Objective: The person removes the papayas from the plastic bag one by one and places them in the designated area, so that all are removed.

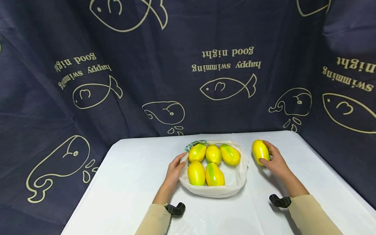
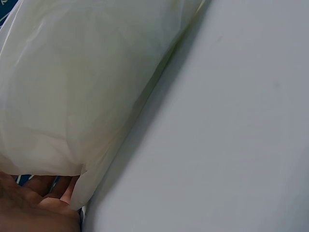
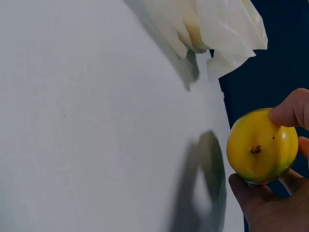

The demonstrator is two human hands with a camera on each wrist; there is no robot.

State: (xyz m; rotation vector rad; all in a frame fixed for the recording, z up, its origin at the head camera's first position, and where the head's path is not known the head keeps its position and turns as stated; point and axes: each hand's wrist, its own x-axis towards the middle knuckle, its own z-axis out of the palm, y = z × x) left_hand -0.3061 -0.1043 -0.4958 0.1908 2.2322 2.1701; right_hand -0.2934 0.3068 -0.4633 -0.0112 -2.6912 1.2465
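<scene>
My right hand grips a yellow mango to the right of a white plastic bag. In the right wrist view the stem end of this mango faces the camera, with thumb and fingers around its sides and a shadow on the table beside it. My left hand holds the left edge of the bag, which stands spread open. Several yellow mangoes with green patches, such as the front one, lie inside it. In the left wrist view, the bag's plastic partly covers the fingers.
A white cloth covers the table. Behind it hangs a dark blue curtain printed with fish, whales and lettering. Green leaf print shows at the bag's back left rim. Each wrist wears a black band.
</scene>
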